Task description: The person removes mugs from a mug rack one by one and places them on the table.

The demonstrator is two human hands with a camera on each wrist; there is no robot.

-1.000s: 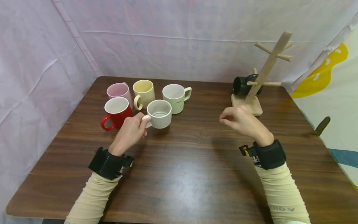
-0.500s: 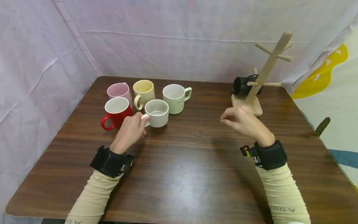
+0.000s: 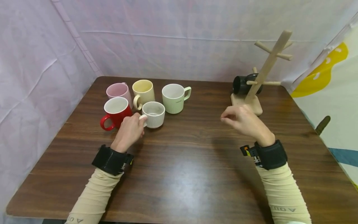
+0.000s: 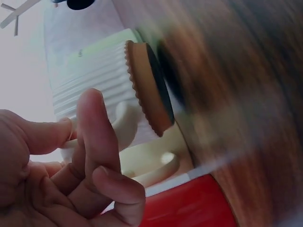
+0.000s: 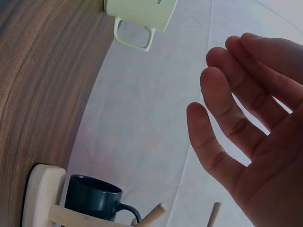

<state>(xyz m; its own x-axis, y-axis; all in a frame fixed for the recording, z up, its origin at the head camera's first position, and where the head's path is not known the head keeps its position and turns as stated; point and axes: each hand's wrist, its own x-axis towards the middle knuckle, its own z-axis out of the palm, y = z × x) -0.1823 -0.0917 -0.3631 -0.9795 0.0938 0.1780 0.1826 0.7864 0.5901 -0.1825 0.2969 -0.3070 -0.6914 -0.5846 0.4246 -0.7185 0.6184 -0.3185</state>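
My left hand [image 3: 128, 132] pinches the handle of a white ribbed mug [image 3: 154, 119] between thumb and fingers. In the left wrist view this mug [image 4: 102, 75] shows its brown unglazed foot, with a gap between it and the table. Just left of it stands a red mug [image 3: 120, 117], white inside. Behind are a pink mug [image 3: 119, 91], a yellow mug [image 3: 146, 93] and a pale green mug [image 3: 174, 104], all upright. On the right, my right hand [image 3: 242, 122] hovers above the table with loosely bent fingers, holding nothing.
A wooden mug rack [image 3: 267, 67] stands at the table's back right, with several pegs. A black mug [image 3: 241, 85] hangs sideways on a lower peg. White cloth [image 3: 195, 59] hangs behind the brown wooden table [image 3: 184, 174].
The left hand has shifted the white ribbed mug a little to the left and down, away from the pale green mug. The right hand has stayed almost still.
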